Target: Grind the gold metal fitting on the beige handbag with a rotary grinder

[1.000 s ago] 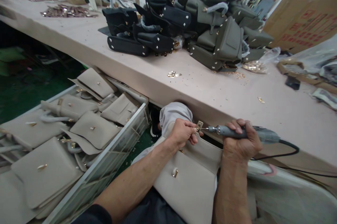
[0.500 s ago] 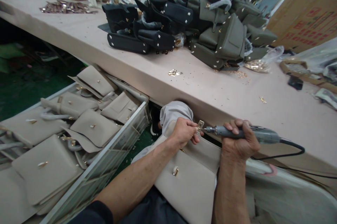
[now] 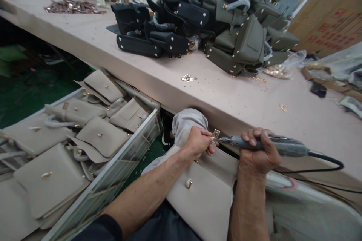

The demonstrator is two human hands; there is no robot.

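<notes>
A beige handbag [image 3: 207,199] lies across my lap with its flap folded back and a gold turn-lock post [image 3: 189,184] on its front. My left hand [image 3: 199,143] is closed at the flap's edge, pinching a small gold metal plate [image 3: 216,133] that stands up past the fingertips. Fingers of my right hand [image 3: 260,152] wrap around a grey electric screwdriver [image 3: 291,146] with a black cable. It is held almost level, its bit pointing left and reaching the plate beside my left fingertips. Any screw at the tip is too small to make out.
On my left, a plastic crate [image 3: 118,158] holds several beige handbags. Black bags [image 3: 166,41] and olive-grey bags [image 3: 249,41] are piled on the worktable [image 3: 141,73]. Gold plates [image 3: 188,78] lie nearer its edge, and a cardboard box [image 3: 325,22] stands at the right.
The rear of the screwdriver and its cable have swung slightly to the right, and my right hand has shifted a little with it. My left hand and the handbag look unmoved.
</notes>
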